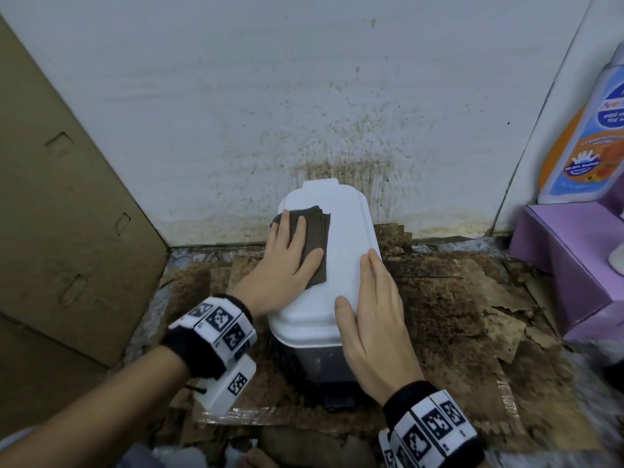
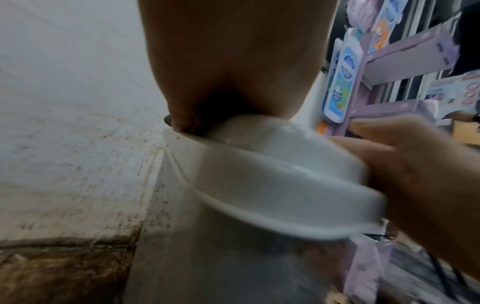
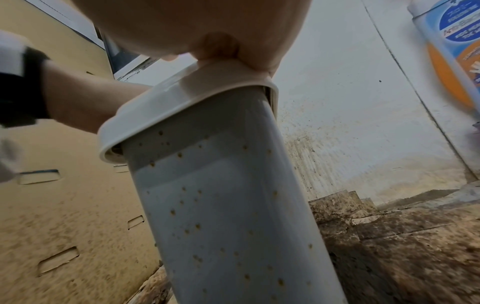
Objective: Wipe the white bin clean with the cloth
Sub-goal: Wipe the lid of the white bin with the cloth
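Observation:
A small white bin (image 1: 341, 238) with a closed lid stands against the stained wall. A folded dark grey cloth (image 1: 315, 241) lies on the left half of the lid. My left hand (image 1: 287, 258) presses flat on the cloth with straight fingers. My right hand (image 1: 374, 312) rests flat on the lid's right front edge, thumb on top. In the right wrist view the bin's side (image 3: 228, 205) shows brown specks below the lid rim (image 3: 182, 102). The left wrist view shows the lid (image 2: 272, 174) under my palm and the right hand (image 2: 415, 174) beside it.
A cardboard panel (image 1: 67, 197) leans at the left. A purple shelf unit (image 1: 567, 251) with a soap bottle (image 1: 587, 130) stands at the right. Stained, torn cardboard sheets (image 1: 456, 315) cover the floor around the bin. The white wall (image 1: 304, 113) behind is spattered brown.

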